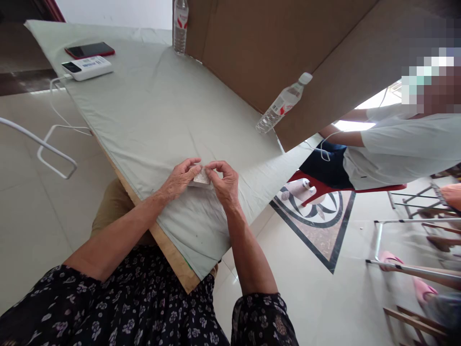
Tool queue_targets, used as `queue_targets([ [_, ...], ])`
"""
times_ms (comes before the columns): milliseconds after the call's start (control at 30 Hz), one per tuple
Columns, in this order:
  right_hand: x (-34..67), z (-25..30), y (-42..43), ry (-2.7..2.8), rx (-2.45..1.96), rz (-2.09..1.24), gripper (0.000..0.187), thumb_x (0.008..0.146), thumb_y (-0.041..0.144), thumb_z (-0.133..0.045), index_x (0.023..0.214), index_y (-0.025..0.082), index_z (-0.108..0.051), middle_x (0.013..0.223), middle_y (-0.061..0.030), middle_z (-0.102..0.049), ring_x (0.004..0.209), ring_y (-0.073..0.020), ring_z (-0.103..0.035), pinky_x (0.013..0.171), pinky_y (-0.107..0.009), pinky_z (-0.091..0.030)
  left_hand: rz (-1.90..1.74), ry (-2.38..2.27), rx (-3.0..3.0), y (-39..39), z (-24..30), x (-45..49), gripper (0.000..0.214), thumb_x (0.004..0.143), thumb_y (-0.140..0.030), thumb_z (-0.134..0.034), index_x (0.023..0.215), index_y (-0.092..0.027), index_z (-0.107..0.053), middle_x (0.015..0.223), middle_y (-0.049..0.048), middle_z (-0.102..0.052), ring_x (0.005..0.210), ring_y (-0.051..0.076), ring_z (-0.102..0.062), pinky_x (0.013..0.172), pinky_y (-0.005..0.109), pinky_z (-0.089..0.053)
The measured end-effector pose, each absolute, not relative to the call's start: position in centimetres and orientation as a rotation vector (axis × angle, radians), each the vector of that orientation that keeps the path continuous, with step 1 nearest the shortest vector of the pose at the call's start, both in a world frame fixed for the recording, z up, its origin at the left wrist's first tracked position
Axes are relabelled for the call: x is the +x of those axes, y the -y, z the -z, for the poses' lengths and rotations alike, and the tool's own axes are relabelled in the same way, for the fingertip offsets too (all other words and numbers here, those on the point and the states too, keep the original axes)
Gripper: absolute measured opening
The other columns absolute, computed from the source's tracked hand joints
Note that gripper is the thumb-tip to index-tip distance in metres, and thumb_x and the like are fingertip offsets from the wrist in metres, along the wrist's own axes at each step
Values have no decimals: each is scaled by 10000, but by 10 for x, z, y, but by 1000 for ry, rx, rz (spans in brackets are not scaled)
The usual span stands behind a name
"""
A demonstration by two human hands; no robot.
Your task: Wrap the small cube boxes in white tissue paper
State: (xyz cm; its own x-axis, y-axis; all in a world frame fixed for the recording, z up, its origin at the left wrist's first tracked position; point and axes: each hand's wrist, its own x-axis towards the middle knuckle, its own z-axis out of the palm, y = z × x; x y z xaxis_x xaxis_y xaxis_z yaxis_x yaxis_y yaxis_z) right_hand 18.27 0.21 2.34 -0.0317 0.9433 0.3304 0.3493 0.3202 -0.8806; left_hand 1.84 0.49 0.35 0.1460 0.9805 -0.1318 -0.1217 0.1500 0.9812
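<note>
1. While your two hands meet over the near part of the table [144, 110], a small pale piece [202, 177] sits between their fingertips, its visible face bearing fine markings.
2. Your right hand [225, 181] grips the piece: thumb and forefinger are pinched together at its upper right edge, and the palm stays clear of it.
3. Your left hand [183, 178] lies along the opposite side. Its thumb tip touches the upper left corner, and the forefinger reaches out above, apart from the thumb. You cannot tell from this view whether its other fingers close beneath the piece, as they are hidden.
4. The piece's lower edge faces you, uncovered by fingers. It is just above or touching the pale cloth; which one is unclear.
5. Beyond your hands, to the right, a clear bottle [281, 105] with a white cap stands beside a brown cardboard panel [259, 43]. A second bottle [180, 26] stands at the panel's far left end.
6. At the table's far left, a phone [90, 50] with a red edge lies just behind a white device [90, 68] with a cable attached.
7. Well to your right sits a person [403, 149] in a white shirt.
</note>
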Motion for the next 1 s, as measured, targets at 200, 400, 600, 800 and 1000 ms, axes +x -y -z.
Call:
queue_targets([
  [200,186,-28,24,2007,-1219,-384,142,931,281,-601,881,293,-733,1104,-41,-794,1215,-297,-644,1128,-531,-362,-1094,-1086,1190,0,-3,22,593,885,-546,-662,1317,-144,-608,1119,95,-749,931,191,-672,845,321,-528],
  [400,200,-31,45,1987,-1136,-411,144,953,340,-607,939,305,-746,1090,-32,-796,1229,-292,-660,1139,-538,-392,-1108,-1167,1379,0,0,19,577,894,-532,-631,1313,-136,-619,1174,127,-753,991,212,-676,894,344,-530],
  [600,225,-25,6,1748,-1175,-801,517,865,588,-717,1308,330,-650,1498,-62,-618,1396,-303,-558,1088,-523,-494,-1173,-1167,1200,-6,-2,11,618,886,-581,-635,1336,-158,-601,1166,128,-764,951,214,-685,846,350,-555],
  [800,229,-1,-13,1776,-1185,-1023,1001,726,757,-783,1558,313,-446,1606,-119,-506,1508,-337,-458,1197,-541,-421,-1307,-1173,1072,-7,-1,5,534,852,-501,-659,1276,-178,-633,1156,130,-750,1144,269,-677,1011,428,-530],
  [1000,217,10,-6,1877,-1161,-957,1085,683,716,-843,1575,264,-422,1594,-161,-512,1478,-347,-487,1240,-556,-357,-1201,-1138,1223,-5,2,7,733,709,-337,-699,1403,-154,-549,1290,148,-690,1183,280,-652,1033,447,-522],
])
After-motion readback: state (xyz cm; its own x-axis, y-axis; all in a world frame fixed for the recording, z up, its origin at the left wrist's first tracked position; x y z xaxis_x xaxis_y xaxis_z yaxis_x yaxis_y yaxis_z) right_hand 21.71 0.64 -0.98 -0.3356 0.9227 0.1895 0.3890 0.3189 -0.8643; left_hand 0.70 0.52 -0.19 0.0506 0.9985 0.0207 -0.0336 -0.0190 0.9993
